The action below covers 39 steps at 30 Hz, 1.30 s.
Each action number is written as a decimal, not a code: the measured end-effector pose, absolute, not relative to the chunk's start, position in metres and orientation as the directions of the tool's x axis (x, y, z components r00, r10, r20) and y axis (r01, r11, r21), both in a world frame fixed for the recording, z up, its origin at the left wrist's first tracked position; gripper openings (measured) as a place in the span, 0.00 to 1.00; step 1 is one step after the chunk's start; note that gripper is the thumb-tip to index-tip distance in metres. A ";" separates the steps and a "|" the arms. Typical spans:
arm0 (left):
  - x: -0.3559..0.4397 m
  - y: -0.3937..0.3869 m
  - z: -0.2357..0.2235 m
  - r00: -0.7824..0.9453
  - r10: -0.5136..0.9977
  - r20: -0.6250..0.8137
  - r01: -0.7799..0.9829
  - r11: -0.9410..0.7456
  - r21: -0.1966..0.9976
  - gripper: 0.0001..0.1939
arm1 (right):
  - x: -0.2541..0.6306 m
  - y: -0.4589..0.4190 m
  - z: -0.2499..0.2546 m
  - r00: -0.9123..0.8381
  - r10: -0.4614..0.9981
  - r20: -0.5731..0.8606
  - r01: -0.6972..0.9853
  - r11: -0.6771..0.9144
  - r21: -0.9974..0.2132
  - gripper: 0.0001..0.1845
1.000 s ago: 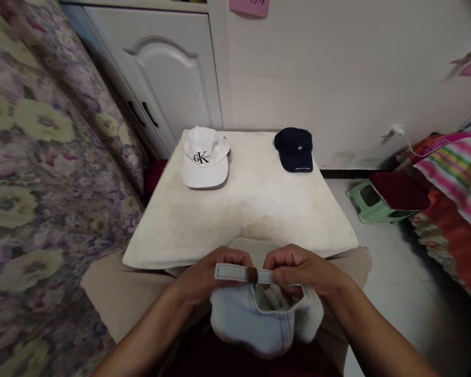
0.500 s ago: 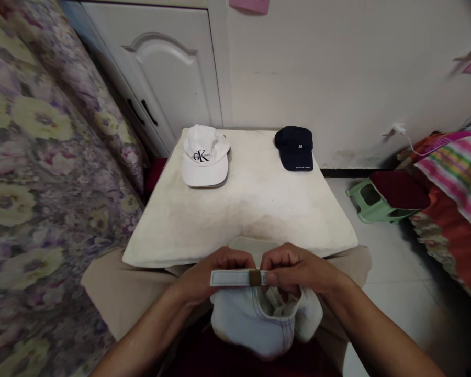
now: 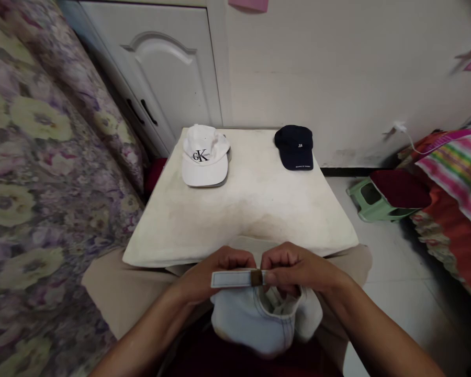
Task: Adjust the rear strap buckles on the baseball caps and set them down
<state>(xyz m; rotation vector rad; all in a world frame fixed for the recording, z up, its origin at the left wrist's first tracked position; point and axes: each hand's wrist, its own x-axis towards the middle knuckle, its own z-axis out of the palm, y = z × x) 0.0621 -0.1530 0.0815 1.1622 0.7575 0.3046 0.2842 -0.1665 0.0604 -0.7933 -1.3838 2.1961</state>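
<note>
A pale blue denim cap (image 3: pixel 255 322) hangs upside down over my lap, its back strap (image 3: pixel 231 278) stretched between both hands. My left hand (image 3: pixel 208 275) pinches the strap's left part, fingers closed. My right hand (image 3: pixel 294 269) pinches the strap at its small brown buckle (image 3: pixel 255 278), fingers closed too. The two hands nearly touch, just in front of the near edge of a low white table (image 3: pixel 251 209).
A white cap with black letters (image 3: pixel 204 157) lies at the table's far left, a navy cap (image 3: pixel 295 147) at its far right. A floral sofa (image 3: pixel 43 173) runs along the left. A green stool (image 3: pixel 372 201) and striped bedding (image 3: pixel 455 183) stand right; white cupboard doors (image 3: pixel 160 78) behind.
The strap has slid through the buckle, so the part showing right of it has gone and the hands have closed together. The caps on the table have not moved.
</note>
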 end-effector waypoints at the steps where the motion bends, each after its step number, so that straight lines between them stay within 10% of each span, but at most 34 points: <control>1: 0.062 -0.153 0.081 0.721 0.582 -0.376 0.163 0.385 0.908 0.11 | 0.284 -0.166 0.060 -0.748 0.618 -0.242 -0.048 -0.413 -0.909 0.15; 27: 0.061 -0.158 0.081 0.718 0.591 -0.366 0.212 0.315 0.925 0.20 | 0.283 -0.173 0.086 -0.601 0.690 -0.404 0.202 -0.357 -0.912 0.12; 39: 0.062 -0.160 0.088 0.767 0.540 -0.346 0.351 0.099 0.931 0.15 | 0.281 -0.178 0.079 -0.532 0.804 -0.265 0.297 -0.116 -0.948 0.07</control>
